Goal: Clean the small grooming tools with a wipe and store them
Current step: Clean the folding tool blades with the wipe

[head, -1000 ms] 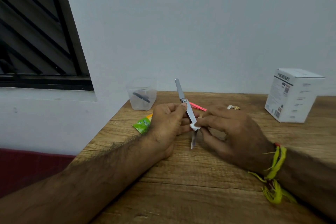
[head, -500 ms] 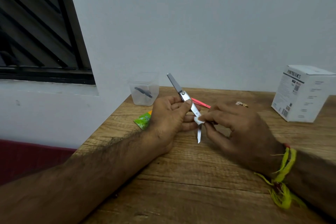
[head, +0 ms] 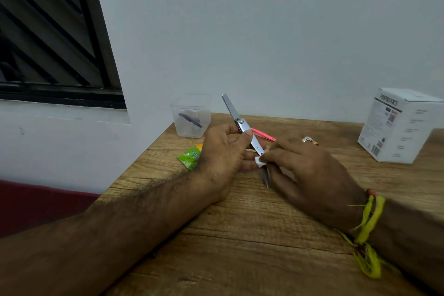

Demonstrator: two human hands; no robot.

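A slim metal tool [head: 242,125] slants across the centre of the frame above the table [head: 240,235]. The left hand [head: 223,154] pinches its middle; the right hand [head: 305,163] pinches a white wipe [head: 259,162] around its lower blade. Behind, upper centre, a clear tub [head: 191,115] holds a dark tool [head: 189,119]. A pink tool [head: 263,134] lies just behind the hands, a green sachet [head: 191,156] left, a white box [head: 403,125] far right.
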